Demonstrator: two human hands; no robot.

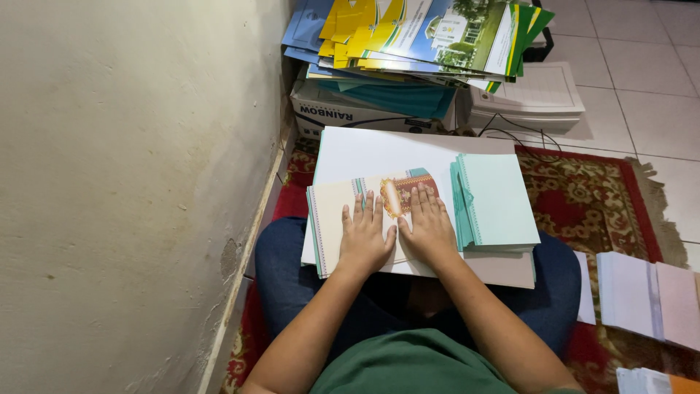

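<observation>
Head view, only one. Person sits cross-legged on a red patterned rug [583, 197] beside a pale plaster wall [131, 182], a large white board [379, 149] across the lap in dark blue trousers.

Packages first: top of frame, a white cardboard box with dark lettering on its side [343, 113] sits against the wall. On it a fanned stack of glossy folders, blue, yellow and green [415, 33]; count unclear, too many overlap. Right of the box, a flat pile of white ribbed sheets [539, 95] on the tiled floor [649, 66], with a thin black cable [510, 131] looping in front.

On the board: one cream rectangular card with a brown-and-gold ornamental panel and teal edge [332, 219], lying flat, centre-left. Just to its right, a neat stack of pale mint-green cards [496, 201], number not countable.

Hands, two: left hand [364, 237] flat on the cream card, palm down, fingers straight and close together, gripping nothing. Right hand [430, 226] flat beside it, fingers slightly spread, tips on the ornamental panel, thumb touching the left thumb. Both forearms bare, angled inward from a green shirt.

Lower right on the rug: stack of white and pale pink cards [649, 295], well apart from the hands.
</observation>
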